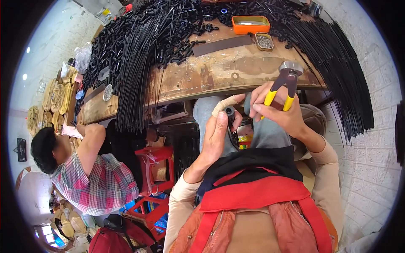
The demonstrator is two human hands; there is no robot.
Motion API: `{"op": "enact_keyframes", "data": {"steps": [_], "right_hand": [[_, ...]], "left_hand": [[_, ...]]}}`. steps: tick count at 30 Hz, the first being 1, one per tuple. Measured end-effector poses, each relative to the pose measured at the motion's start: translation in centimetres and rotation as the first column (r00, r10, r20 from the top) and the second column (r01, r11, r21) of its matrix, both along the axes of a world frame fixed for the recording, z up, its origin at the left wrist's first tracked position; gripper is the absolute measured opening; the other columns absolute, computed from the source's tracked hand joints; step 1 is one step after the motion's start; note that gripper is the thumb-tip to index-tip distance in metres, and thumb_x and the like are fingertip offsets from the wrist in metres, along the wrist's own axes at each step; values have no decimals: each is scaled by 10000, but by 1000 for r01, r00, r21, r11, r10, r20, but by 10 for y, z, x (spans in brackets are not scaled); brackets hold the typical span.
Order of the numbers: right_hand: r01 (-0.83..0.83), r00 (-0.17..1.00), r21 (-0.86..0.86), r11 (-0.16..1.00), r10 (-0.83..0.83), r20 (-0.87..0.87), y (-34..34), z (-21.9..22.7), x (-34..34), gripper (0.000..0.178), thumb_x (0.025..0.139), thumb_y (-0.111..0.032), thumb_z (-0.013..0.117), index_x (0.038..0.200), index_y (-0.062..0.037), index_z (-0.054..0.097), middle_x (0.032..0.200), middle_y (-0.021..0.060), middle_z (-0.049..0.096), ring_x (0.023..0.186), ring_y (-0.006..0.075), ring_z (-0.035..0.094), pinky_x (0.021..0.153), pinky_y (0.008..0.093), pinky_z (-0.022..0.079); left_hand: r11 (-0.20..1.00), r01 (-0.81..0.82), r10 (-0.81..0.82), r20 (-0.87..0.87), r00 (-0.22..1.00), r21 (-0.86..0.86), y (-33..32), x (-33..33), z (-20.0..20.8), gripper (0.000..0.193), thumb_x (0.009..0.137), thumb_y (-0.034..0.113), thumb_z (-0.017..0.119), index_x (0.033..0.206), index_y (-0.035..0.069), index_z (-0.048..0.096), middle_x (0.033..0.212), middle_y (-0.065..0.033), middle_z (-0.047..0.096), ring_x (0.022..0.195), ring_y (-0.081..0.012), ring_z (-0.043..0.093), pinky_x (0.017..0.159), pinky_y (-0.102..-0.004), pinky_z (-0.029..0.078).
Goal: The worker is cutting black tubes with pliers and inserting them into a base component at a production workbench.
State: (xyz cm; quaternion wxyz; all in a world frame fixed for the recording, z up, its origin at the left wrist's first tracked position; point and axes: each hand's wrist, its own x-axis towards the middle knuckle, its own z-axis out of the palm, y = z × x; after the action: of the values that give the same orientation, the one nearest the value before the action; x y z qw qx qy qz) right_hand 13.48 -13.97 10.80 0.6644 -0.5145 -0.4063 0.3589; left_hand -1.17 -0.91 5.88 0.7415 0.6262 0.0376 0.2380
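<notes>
My left hand (214, 137), its index finger wrapped in tan tape, is closed around a small black tubular part (229, 111) with a round open end facing up. It is over my lap, just off the near edge of the wooden workbench (228, 69). To its right, my right hand (280, 110) grips a pair of end-cutting pincers (291, 74) by the yellow handles. The metal head points up over the bench edge, its jaws apart from the black part. The lower end of the black part is mostly hidden by my fingers.
Bundles of thin black rods (137, 71) overhang the bench at left and right. Behind lie heaped black parts (181, 19), an orange tin (250, 29), a small tin of metal bits (264, 41) and a dark flat strip (222, 45). A person (95, 177) in plaid sits at left.
</notes>
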Motion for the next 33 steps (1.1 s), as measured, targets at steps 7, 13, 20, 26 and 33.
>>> {"op": "enact_keyframes", "data": {"steps": [7,13,20,26,33], "right_hand": [[25,992,38,999,-20,-123,-3,-13,18,150,835,82,610,908,-11,518,891,117,589,722,155,615,646,272,504],[104,994,0,995,-104,-18,-9,-24,26,165,847,46,659,984,18,572,919,105,620,750,169,629,661,277,509],[107,994,-47,993,-106,29,-7,-24,21,127,867,30,640,983,25,588,898,93,612,769,153,625,674,268,505],[103,993,-43,994,-105,-49,-3,-27,9,92,867,19,644,934,18,580,891,92,615,762,161,632,677,273,511],[80,986,54,995,-71,-149,15,-34,-24,107,863,-8,665,921,9,576,883,79,595,792,149,609,713,272,500]], "left_hand": [[999,-22,22,-25,999,33,-4,22,0,509,1042,389,312,1357,10,439,738,7,447,682,-76,384,635,-226,321],[998,-28,32,-65,997,58,-10,37,13,515,1041,388,323,1385,10,390,738,0,436,662,-72,371,607,-217,319],[1000,18,-18,-72,997,1,-5,37,-1,527,1040,401,324,1389,9,382,755,10,420,682,-77,366,611,-221,310],[999,49,-49,-2,999,12,4,23,-7,655,1018,497,294,1410,-24,350,712,10,416,652,-80,373,595,-227,308],[1000,17,-16,17,1000,-18,8,4,-5,665,1017,518,275,1355,-29,445,708,33,431,661,-66,374,628,-219,327]]}}
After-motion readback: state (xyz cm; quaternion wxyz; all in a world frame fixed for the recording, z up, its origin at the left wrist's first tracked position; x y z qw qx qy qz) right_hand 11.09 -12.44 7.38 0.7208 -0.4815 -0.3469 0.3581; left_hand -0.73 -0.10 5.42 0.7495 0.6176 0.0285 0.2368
